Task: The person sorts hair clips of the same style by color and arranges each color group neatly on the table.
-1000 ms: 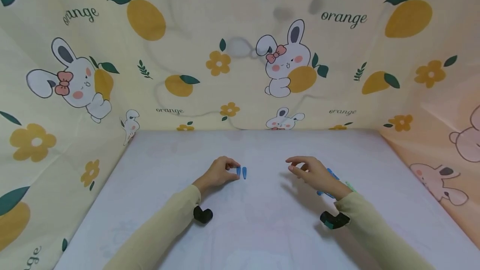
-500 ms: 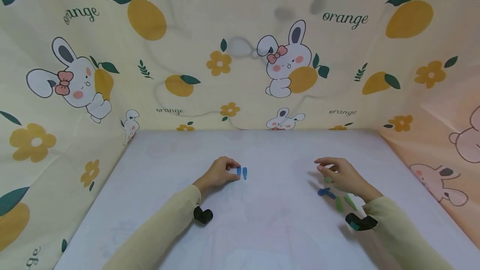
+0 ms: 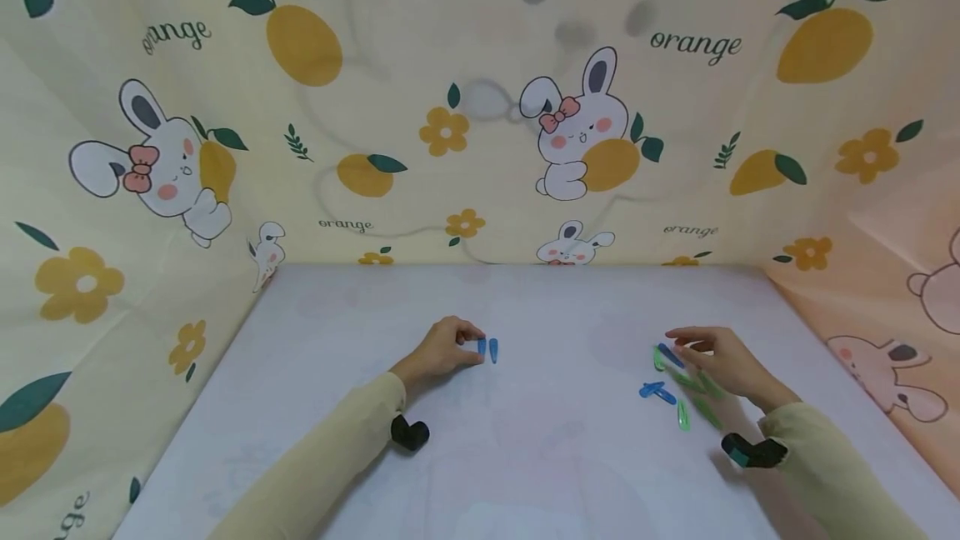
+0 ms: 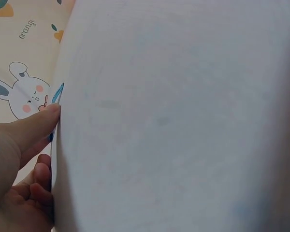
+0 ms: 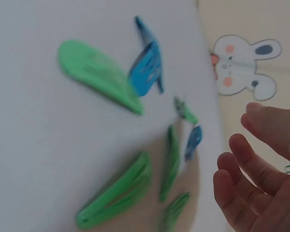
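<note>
At far left, my left sleeve (image 3: 322, 452) runs up to a black wrist band (image 3: 410, 433), just behind the grip. My left hand (image 3: 438, 354) pinches a blue hair clip (image 3: 482, 347) between thumb and forefinger; seen from the left wrist, the thumb partly hides it. Immediately right of these fingertips, near the held clip but apart from it, lies a second blue clip (image 3: 493, 351), roughly parallel. Both are on the white table (image 3: 525, 448).

Well to the right of this grip, two blue clips (image 3: 657, 392) overlap, one across the other, left of and nearer the body than my right fingertips. Five green clips (image 3: 682, 415) lie scattered below and around my right hand, some partly covered by it in the head view. A single blue clip (image 3: 670, 355) lies just below the fingertips, beside the farthest green one. My right hand (image 3: 723, 363) is suspended above the group, its fingers loosely bent and holding nothing. Behind it, at far right, is my right sleeve (image 3: 832, 461).
</note>
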The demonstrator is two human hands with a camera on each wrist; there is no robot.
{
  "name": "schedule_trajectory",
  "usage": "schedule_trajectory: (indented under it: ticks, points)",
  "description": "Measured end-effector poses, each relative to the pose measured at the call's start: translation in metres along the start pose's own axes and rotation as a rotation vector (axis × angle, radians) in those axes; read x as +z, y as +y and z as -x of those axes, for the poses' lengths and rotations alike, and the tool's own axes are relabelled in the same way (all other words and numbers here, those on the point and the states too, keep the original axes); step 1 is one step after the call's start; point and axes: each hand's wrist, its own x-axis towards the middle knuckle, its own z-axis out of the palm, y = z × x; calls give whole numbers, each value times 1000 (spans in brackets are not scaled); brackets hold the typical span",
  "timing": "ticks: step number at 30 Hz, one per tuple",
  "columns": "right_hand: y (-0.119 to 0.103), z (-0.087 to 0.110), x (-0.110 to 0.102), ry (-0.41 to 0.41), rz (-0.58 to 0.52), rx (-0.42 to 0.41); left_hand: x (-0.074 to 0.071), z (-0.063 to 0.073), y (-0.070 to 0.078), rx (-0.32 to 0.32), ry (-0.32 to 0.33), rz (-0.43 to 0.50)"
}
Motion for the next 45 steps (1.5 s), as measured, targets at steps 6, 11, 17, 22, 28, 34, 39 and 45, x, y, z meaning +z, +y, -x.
schedule_trajectory:
  ticks: [6, 11, 17, 22, 28, 34, 39, 45]
  points:
    - [10, -4, 8, -40, -12, 16, 0, 1, 1, -3, 4, 8]
    - [13, -7, 12, -53, 28, 39, 1, 0, 0, -15, 4, 10]
    - [16, -11, 15, -35, 87, 50, 0, -1, 1, -18, 1, 4]
    - [15, -15, 16, 4, 157, 25, -1, 0, 3, -19, -1, 6]
    - [10, -18, 19, 6, 209, 50, -1, 0, 4, -24, 1, 11]
    - [8, -17, 17, 38, 185, 40, 0, 0, 4, -38, -4, 26]
    - [2, -17, 11, 69, 123, 8, -1, 1, 4, -27, -2, 17]
    - [-11, -20, 9, 76, 65, -29, -2, 2, 6, -27, -10, 17]
